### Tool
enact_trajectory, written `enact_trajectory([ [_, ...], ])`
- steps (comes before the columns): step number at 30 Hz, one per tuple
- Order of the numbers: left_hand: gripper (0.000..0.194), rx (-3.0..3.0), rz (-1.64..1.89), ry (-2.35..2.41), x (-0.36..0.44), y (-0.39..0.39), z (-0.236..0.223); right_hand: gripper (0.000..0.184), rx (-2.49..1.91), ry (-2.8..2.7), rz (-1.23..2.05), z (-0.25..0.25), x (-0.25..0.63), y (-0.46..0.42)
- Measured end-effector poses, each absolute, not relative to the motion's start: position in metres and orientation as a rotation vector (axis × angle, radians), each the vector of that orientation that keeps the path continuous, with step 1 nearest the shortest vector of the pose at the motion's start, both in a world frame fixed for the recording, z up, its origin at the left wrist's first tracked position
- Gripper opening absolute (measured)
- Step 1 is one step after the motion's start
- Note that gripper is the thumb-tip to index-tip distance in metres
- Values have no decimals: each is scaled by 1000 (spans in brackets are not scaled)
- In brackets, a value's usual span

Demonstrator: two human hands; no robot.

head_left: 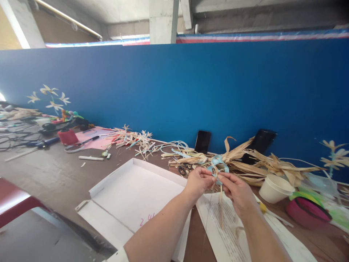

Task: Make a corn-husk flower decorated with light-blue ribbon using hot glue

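Observation:
My left hand (200, 182) and my right hand (234, 187) meet above the table, thumbs and fingertips pinched close together. Between them is a narrow dried husk strip (221, 209), whose tan end hangs down below the fingers. A light blue ribbon (222, 165) curls in loops just behind the fingertips; whether either hand grips it I cannot tell. Dried corn husks (253, 163) lie in a heap beyond my hands. Black-handled scissors (184, 168) rest left of my left fingers. Under my right hand lies a printed sheet (212, 214).
An open white box (141, 182) sits left of my arms. A black phone (203, 142) leans on the blue partition (163, 87). On the right are a paper cup (275, 189) and a magenta roll (308, 214). Husk flowers (141, 140) lie at the back; a red stool (13, 200) is left.

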State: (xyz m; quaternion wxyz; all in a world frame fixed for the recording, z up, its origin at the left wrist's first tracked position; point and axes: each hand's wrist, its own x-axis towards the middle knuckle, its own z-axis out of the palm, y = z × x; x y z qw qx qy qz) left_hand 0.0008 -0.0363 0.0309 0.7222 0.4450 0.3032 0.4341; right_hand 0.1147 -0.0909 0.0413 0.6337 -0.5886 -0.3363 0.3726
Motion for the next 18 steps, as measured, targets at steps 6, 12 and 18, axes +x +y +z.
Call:
enact_trajectory([
  [6, 37, 984, 935, 667, 0, -37, 32, 34, -1335, -764, 885, 40, 116, -90],
  [12, 39, 996, 938, 685, 1, -36, 30, 35, -1316, -754, 885, 41, 115, -90],
  [18, 38, 997, 938, 680, 1, -36, 27, 38, -1270, -771, 884, 41, 114, -90],
])
